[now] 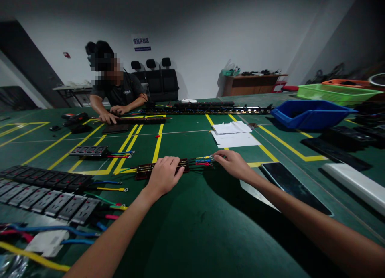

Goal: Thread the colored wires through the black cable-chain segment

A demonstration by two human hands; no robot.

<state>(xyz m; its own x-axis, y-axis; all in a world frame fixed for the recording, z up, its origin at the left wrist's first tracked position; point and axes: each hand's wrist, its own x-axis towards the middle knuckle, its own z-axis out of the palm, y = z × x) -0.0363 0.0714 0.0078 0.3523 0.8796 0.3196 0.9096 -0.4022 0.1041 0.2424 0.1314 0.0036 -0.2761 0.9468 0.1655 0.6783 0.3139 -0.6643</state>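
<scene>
In front of me, an opened socket strip (144, 171) with metal rails lies on the green table, yellow-green wires at its left end. My left hand (164, 174) is laid over its middle, thumb along the near side, fingers curled onto the strip. Coloured wires (203, 161), blue, yellow and red, run out of its right end. My right hand (233, 162) pinches the tip of these wires near a ring terminal; the exact contact is small and hard to see. A finished-looking socket strip (89, 151) with ring-ended wires lies left of my hands.
Several socket strips (49, 201) with wires fill the left side. White papers (233, 133) lie ahead, and a phone (296, 187) lies beside my right forearm. A blue bin (311, 114) and green basket (337, 94) stand right. Across the table a co-worker (118, 93) handles a long strip.
</scene>
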